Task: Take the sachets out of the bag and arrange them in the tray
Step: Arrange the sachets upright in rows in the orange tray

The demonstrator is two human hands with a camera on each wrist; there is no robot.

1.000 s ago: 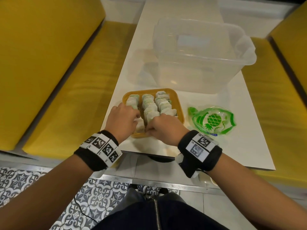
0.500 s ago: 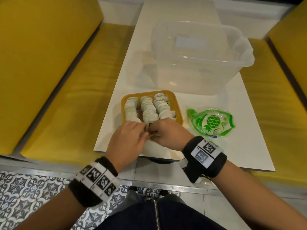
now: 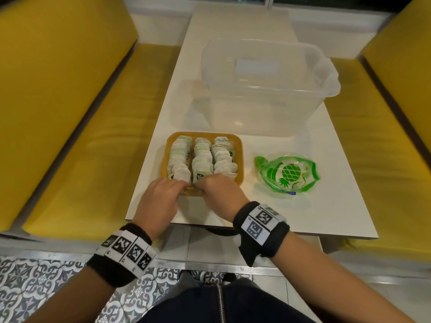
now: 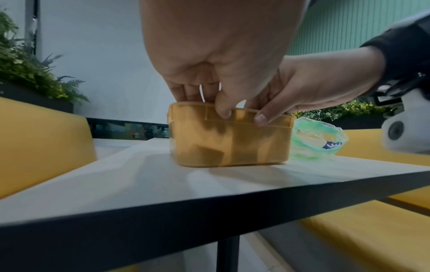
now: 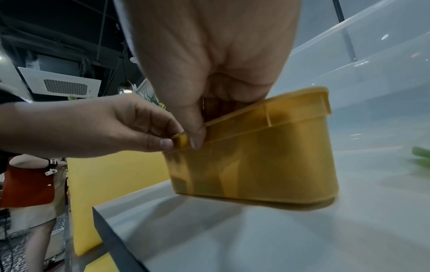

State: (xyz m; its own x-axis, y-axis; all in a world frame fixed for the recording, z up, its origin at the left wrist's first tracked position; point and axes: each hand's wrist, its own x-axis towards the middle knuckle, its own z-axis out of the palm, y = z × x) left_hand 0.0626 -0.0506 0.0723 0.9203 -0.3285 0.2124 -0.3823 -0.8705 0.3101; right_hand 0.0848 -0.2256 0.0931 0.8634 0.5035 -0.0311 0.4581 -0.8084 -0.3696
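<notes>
An orange plastic tray (image 3: 240, 157) is seen on a white tabletop (image 3: 326, 206), near its front edge. Three rows of white and pale green sachets (image 3: 203, 157) are stood on edge inside the tray, filling it. The left hand (image 3: 161, 197) and the right hand (image 3: 221, 190) are placed side by side at the tray's 6 o'clock rim. In the wrist views, the fingers of each hand are curled over that rim into the tray, and each thumb (image 4: 223, 108) is pressed against the outer wall, so the grip of each hand is closed on the rim. Whether a sachet is also touched cannot be told. A crumpled clear bag (image 3: 289, 176) printed with a green pineapple is laid flat at the tray's 3 o'clock, apart from it. A large clear storage box (image 3: 268, 89) is stood at the tray's 12 o'clock. Yellow bench seats (image 3: 93, 136) are seen on both sides.
</notes>
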